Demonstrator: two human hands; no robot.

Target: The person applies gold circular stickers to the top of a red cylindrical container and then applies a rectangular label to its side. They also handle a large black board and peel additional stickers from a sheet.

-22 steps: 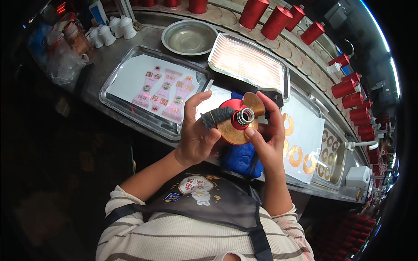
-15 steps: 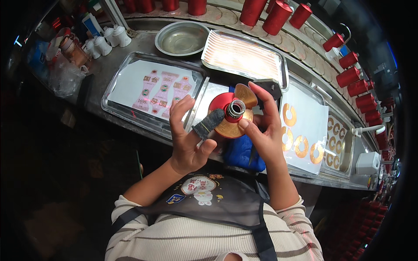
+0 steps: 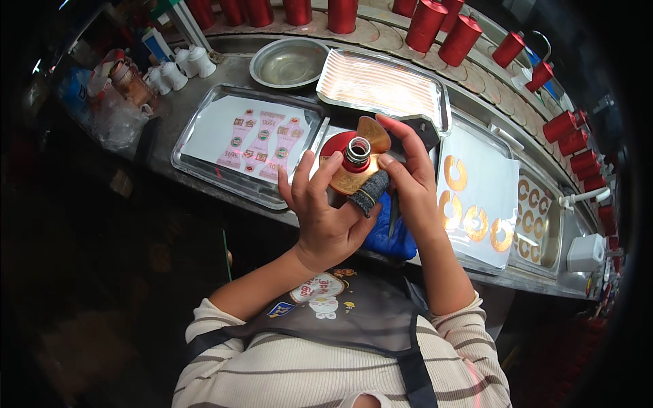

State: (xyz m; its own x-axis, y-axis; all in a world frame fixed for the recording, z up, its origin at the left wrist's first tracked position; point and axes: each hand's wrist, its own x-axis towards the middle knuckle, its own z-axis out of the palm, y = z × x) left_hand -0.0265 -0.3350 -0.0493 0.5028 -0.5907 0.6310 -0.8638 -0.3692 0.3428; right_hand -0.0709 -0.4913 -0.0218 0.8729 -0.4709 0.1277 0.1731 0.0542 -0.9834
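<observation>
A red bottle (image 3: 334, 146) with an open metal-ringed neck (image 3: 357, 151) stands upright in front of me. A gold C-shaped label (image 3: 349, 181) lies round its shoulder, one end (image 3: 373, 132) lifted away on the far right. My right hand (image 3: 413, 178) pinches the label near that end between thumb and fingers. With fingers apart, my left hand (image 3: 326, 214) reaches in from the near left. Its finger in a dark cloth cover (image 3: 371, 193) presses on the label's near side. The bottle's lower part is hidden; blue material (image 3: 389, 238) shows below the hands.
Pink printed labels (image 3: 263, 144) lie on white paper in a left tray (image 3: 204, 178). A metal bowl (image 3: 289, 61) and a striped-sheet tray (image 3: 381, 80) stand behind. Gold C-shaped labels (image 3: 477, 223) lie at right. Red bottles (image 3: 460, 41) line a curved conveyor (image 3: 381, 37).
My left hand has moved right; its covered finger has gone from beside the neck to the label's near right side. My right hand still holds the label. The whole view has shifted slightly.
</observation>
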